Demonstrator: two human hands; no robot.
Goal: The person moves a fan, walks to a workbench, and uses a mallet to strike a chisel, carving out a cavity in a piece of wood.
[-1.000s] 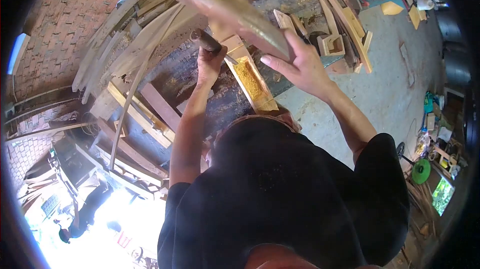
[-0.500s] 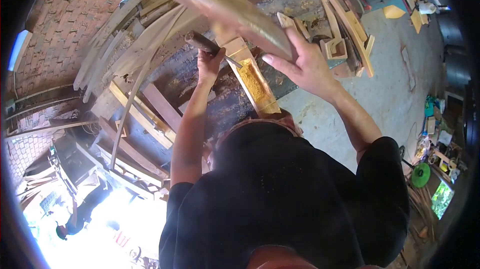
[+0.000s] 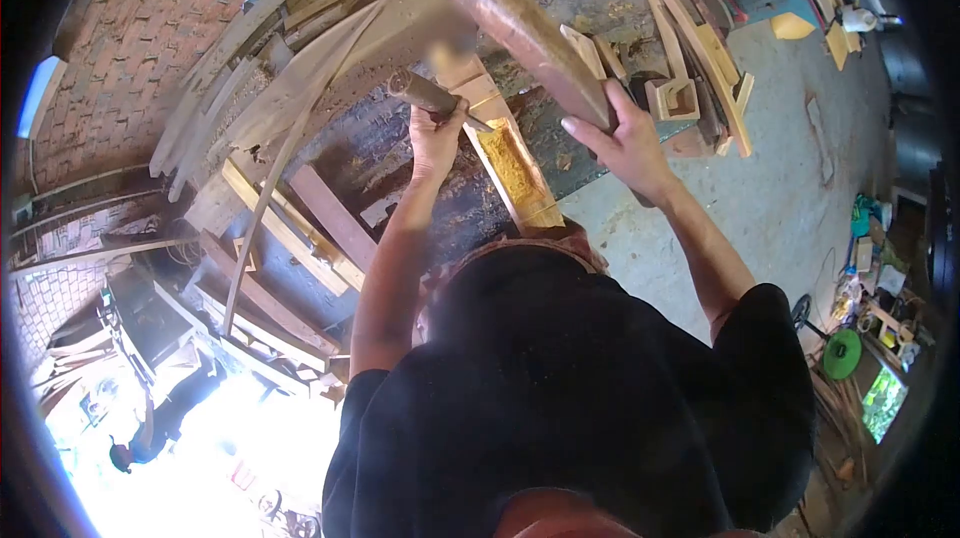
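Note:
In my left hand [image 3: 436, 146] is a chisel [image 3: 424, 90] with a thick round wooden handle. The chisel leans, and its metal tip reaches the upper end of a hollowed recess in a pale wooden block [image 3: 540, 208]. Yellowish chips and rough wood show inside that recess. My right hand [image 3: 632, 148] grips a heavy wooden mallet [image 3: 530, 36], shaped like a thick club. The mallet is raised to the right of the chisel, apart from its handle.
A dark, worn bench surface [image 3: 345, 143] lies under the block. Long boards [image 3: 240, 103] lean along the brick wall [image 3: 130, 48]. More cut wood pieces [image 3: 705, 63] and a small wooden box [image 3: 672, 98] sit to the right. Another person [image 3: 165, 418] is at lower left.
The mallet, blurred earlier, has swung right and now shows sharply. My right hand has shifted a little right and down. My left hand and the chisel handle have moved slightly right.

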